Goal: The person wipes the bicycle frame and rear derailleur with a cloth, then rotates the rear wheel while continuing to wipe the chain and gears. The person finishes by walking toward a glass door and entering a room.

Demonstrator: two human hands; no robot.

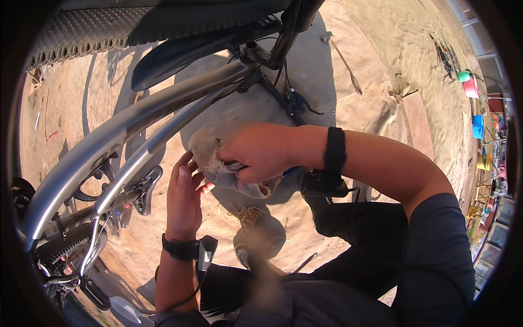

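Note:
My right hand [259, 150] is closed round a pale, frayed cloth rag [207, 155], bunched under and in front of its fingers. A small shiny metallic bit shows beside the thumb; what it belongs to is hidden. My left hand [184, 191] is raised at the rag's left edge, its fingers loosely stretched out and their tips close against the cloth. Any grip there does not show. Left of both hands runs a grey bicycle frame [136, 117], its tubes slanting up toward the steering head.
A knobby tyre [98, 32] and a black mudguard [190, 54] lie across the top. A brake lever [297, 101] sits beyond my right hand. Pedal and crank parts [147, 191] are at left. A thin rod [346, 65] lies on the tan ground sheet [376, 71]. Coloured containers [478, 126] stand far right.

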